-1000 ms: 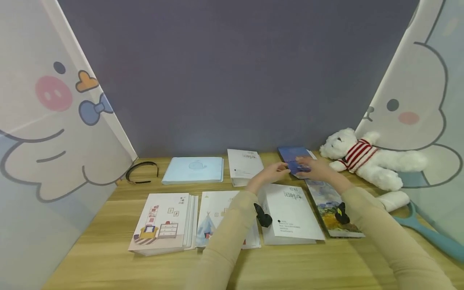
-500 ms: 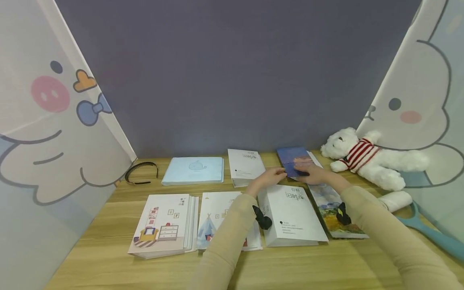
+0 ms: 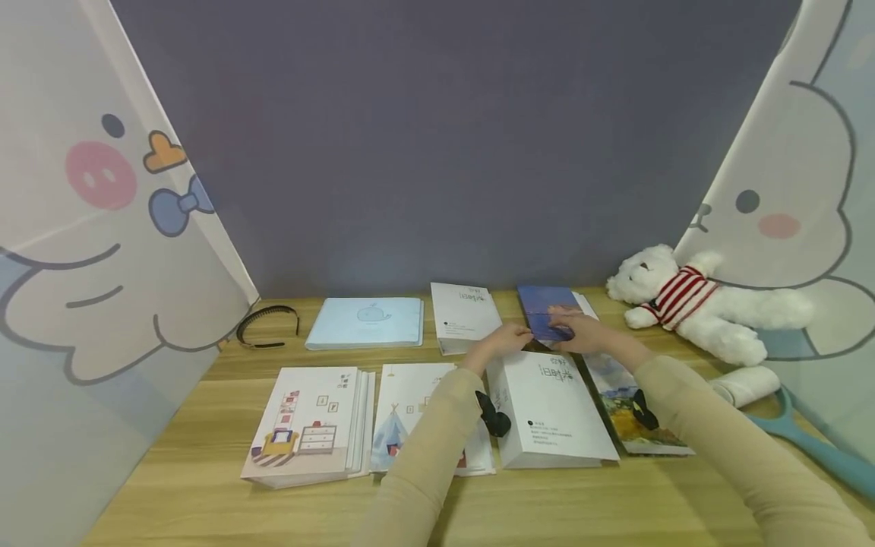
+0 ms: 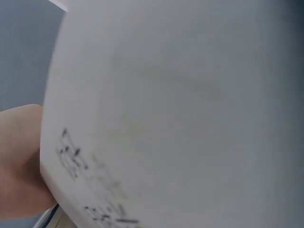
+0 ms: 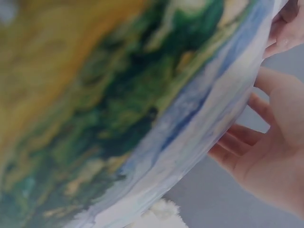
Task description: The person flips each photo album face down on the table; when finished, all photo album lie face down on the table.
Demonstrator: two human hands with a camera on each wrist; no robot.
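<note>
At the back of the wooden desk a dark blue book lies among other books. My left hand pinches its near left corner. My right hand rests flat on its near edge, and the right wrist view shows that hand with loosely bent fingers and nothing plainly held. Under my forearms lie a white book with black lettering and a book with a painted landscape cover. The white cover fills the left wrist view, and the painted cover fills most of the right wrist view.
A light blue book and a second white book lie in the back row; a room-picture book and a tent-picture book in front. A black headband lies left. A white teddy bear, white roll and teal scissors sit right.
The blue book has shifted slightly to the left under both hands. The hands have drawn a little nearer to me; the other books stay put.
</note>
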